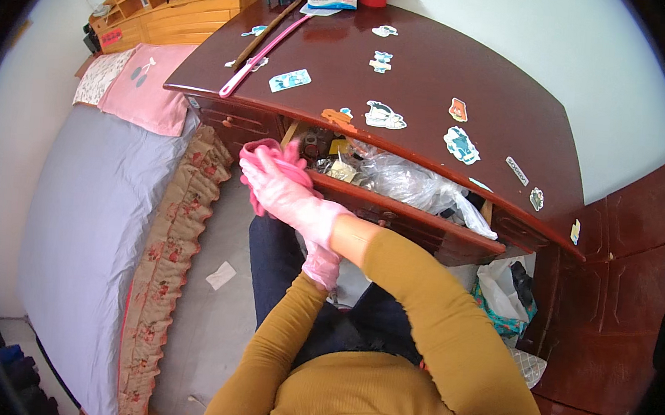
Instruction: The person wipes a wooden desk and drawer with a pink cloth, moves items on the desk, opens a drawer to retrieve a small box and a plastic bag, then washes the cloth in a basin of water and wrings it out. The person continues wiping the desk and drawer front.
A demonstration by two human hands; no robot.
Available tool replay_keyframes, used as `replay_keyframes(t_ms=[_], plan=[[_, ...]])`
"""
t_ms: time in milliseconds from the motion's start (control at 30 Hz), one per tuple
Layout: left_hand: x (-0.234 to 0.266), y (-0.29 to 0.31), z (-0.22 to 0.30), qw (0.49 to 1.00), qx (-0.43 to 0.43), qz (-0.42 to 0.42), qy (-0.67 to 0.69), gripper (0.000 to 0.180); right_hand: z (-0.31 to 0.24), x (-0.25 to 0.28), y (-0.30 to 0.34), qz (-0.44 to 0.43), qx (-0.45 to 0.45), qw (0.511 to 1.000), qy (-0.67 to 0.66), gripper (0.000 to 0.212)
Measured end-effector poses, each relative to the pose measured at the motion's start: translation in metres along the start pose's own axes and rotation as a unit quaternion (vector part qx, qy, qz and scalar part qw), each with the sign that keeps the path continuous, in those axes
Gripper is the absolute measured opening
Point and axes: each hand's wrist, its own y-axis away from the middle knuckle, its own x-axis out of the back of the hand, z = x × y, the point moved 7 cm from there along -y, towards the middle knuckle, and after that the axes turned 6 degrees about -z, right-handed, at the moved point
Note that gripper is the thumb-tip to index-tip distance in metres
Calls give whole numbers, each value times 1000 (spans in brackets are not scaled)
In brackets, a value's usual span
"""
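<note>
My right hand (283,194), in a thin pink glove, is wrapped round a bright pink bundle (296,159) of soft, folded material. Its folds and loose ends stick out past my fingers, and I cannot make out its exact kind. My left hand (321,264), gloved in pink too, comes up beneath my right wrist. Its fingers are hidden behind the right hand and the bundle. Both hands are in front of the pulled-out drawer (394,209), at its left end. Inside the drawer lie a crumpled clear plastic bag (408,178) and several small items.
Stickers dot the dark red desk (327,61), where a pink stick (262,58) and a brown stick (271,32) lie. To the left stands a bed (90,206) with a frilled skirt. A bag (505,293) sits below the drawer's right end; a white paper (221,275) lies on the floor.
</note>
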Motion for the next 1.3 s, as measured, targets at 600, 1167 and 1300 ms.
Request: replay_keyframes(t_ms=[600, 1167, 1300], plan=[[77, 54, 98, 950, 24, 284, -127, 104, 33, -5, 174, -294, -32, 802, -519, 19], [-96, 15, 110, 609, -320, 103, -718, 77, 69, 11, 259, 123, -244, 879, -392, 26], [-187, -21, 55, 193, -219, -245, -924, 80, 81, -2, 295, 72, -350, 784, -507, 41]])
